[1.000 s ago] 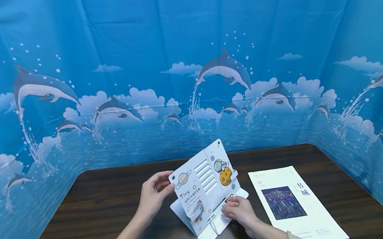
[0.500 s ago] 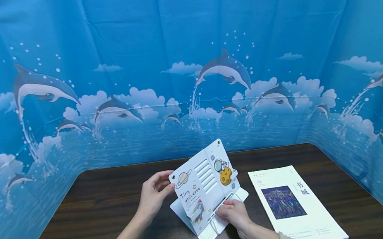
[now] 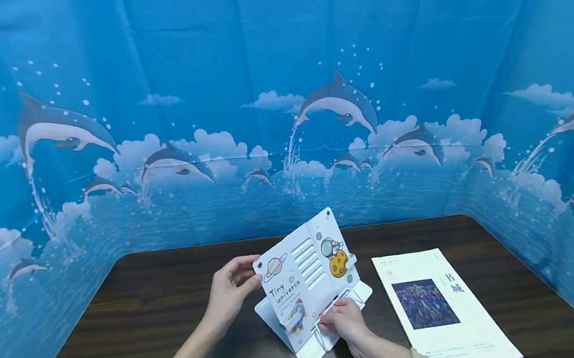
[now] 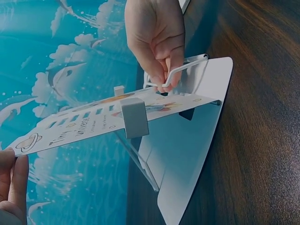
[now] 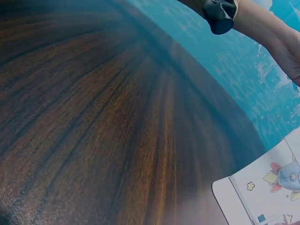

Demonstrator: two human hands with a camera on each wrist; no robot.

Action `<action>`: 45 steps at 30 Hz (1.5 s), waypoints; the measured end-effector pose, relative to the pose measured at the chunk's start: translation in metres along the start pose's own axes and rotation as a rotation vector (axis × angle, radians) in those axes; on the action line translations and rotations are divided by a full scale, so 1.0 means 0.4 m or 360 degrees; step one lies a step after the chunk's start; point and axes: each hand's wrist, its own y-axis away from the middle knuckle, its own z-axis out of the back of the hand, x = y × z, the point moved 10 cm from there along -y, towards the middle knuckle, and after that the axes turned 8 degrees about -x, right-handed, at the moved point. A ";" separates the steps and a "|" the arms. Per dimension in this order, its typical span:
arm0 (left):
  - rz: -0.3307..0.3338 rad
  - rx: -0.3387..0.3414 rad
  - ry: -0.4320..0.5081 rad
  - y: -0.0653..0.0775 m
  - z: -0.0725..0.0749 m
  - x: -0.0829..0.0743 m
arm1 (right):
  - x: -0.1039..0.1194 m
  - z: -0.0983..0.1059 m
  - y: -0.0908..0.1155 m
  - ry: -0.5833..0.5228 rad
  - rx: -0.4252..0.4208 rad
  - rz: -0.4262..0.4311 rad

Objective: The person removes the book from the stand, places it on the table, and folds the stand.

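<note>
On the dark wooden table (image 3: 139, 317), the Tiny universe bookstand (image 3: 309, 288) sits tilted beside a softcover book (image 3: 436, 303). The left hand (image 3: 233, 292) pinches the stand's upper corner, apparently steadying it; the right hand (image 3: 349, 321), fingers bunched, pinches a wire page clip (image 4: 187, 65). A wire strut (image 4: 152, 182) props it behind.

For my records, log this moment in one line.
left hand: pinches stand corner | right hand: pinches wire | stand: unfolded | book: flat on table

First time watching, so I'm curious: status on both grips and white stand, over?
Left grip pinching white stand, upper corner. Right grip pinching its wire holder. Stand propped open. Magazine lying apart at right, seemingly not blocking.
</note>
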 end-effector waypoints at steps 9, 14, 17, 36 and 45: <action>-0.0004 -0.0027 -0.0005 0.009 0.003 -0.006 | -0.002 -0.009 -0.003 0.0005 0.0041 -0.0045; 0.0003 -0.0070 -0.0004 0.019 0.005 -0.007 | 0.001 -0.010 -0.011 0.0024 0.0073 -0.0044; 0.0009 -0.0103 0.0000 0.026 0.006 -0.008 | 0.004 -0.010 -0.018 0.0055 0.0102 -0.0025; 0.0045 -0.0202 0.0064 0.080 -0.014 -0.020 | 0.018 -0.001 -0.051 0.0174 0.0263 0.0013; 0.0034 -0.0243 0.0161 0.104 -0.027 -0.027 | 0.015 0.003 -0.065 0.0159 0.0328 -0.0006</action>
